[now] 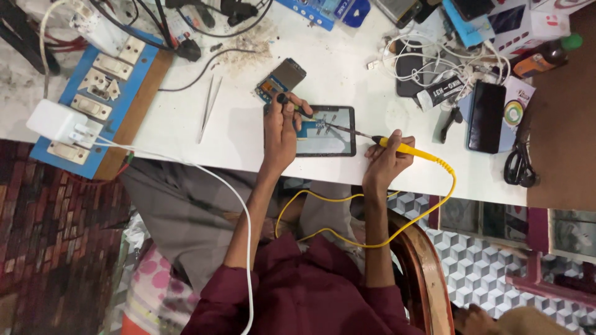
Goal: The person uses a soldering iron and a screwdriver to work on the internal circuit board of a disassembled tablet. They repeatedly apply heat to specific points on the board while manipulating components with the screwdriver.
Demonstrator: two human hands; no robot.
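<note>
On the white worktable (347, 56) a small tablet-like device (323, 131) lies opened, its dark frame around a pale inside with a blue part and a small metal part. It sits at the table's near edge, and everything else is placed from it.

The left hand (279, 133) rests on the device's left end, fingers curled and pinching a thin dark tool (297, 107) that slants across the device's top edge. The right hand (388, 158) sits just right of the device, fingers pressed around the yellow handle of a soldering iron (385, 141); its dark tip reaches over the device's inside. The iron's yellow cable (397, 232) loops down past the table edge toward the person's lap.

Just above the device lies a smaller phone board with a grey screen (282, 79). To the upper left lie metal tweezers (209, 107), and farther left a blue switchboard (99, 93) with white sockets and a white charger block (53, 121). To the right lies a black phone (486, 116), a round green-and-yellow label (514, 113) beside it, then black scissors (519, 162). Above the phone are a white tube with dark print (444, 91) and a white box with red marks (528, 25).
</note>
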